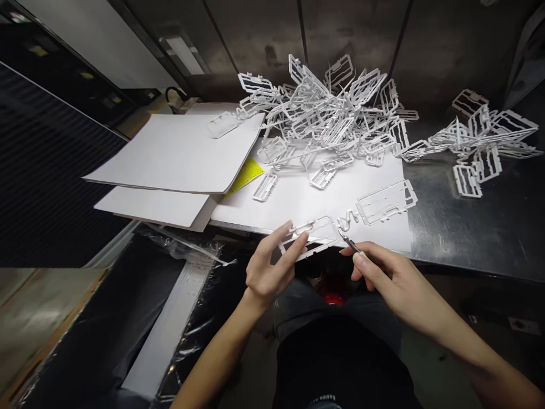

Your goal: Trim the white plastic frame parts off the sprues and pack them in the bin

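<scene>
My left hand [272,267] grips a white plastic frame [326,228] at its left end, thumb and fingers closed on it near the table's front edge. A curly plastic runner [348,220] links this frame to a second white frame [385,203] lying to the right on white paper. In my right hand [378,267] is a slim metal hand tool [349,241], perhaps a knife or small cutter; its exact kind is unclear. The tool's tip is at the joint between the held frame and the runner.
A tangled heap of white plastic frames [323,119] fills the back of the table. A smaller pile [472,136] lies at the right on the metal tabletop [447,227]. Stacked white sheets [179,153] stand at the left, with a yellow set square [247,175] partly under them.
</scene>
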Motion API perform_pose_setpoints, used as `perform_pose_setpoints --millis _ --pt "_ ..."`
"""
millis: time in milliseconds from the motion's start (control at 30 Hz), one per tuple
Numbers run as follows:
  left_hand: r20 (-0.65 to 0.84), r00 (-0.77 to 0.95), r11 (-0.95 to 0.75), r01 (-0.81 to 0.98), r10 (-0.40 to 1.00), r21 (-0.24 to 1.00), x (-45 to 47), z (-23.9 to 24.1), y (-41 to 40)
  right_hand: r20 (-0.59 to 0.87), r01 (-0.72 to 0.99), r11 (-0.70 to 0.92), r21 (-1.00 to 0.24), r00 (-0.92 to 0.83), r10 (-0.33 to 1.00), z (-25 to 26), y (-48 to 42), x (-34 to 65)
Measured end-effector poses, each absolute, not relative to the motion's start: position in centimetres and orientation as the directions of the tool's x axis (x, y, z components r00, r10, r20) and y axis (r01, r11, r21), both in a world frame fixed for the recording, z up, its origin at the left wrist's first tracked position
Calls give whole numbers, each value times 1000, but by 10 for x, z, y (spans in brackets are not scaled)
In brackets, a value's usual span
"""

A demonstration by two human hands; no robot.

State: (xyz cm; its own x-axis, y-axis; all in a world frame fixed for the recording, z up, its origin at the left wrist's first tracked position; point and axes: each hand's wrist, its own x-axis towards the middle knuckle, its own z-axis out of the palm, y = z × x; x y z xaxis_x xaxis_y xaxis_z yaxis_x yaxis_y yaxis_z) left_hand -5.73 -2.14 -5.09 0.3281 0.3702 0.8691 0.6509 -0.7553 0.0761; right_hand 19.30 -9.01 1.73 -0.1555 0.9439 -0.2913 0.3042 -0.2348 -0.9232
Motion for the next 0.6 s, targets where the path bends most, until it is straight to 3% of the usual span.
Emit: perform_pose_setpoints --millis 600 --pt "846 383 -768 638 371 49 -58 -51 -23 -251 317 -194 -928 -148 957 13 -89 198"
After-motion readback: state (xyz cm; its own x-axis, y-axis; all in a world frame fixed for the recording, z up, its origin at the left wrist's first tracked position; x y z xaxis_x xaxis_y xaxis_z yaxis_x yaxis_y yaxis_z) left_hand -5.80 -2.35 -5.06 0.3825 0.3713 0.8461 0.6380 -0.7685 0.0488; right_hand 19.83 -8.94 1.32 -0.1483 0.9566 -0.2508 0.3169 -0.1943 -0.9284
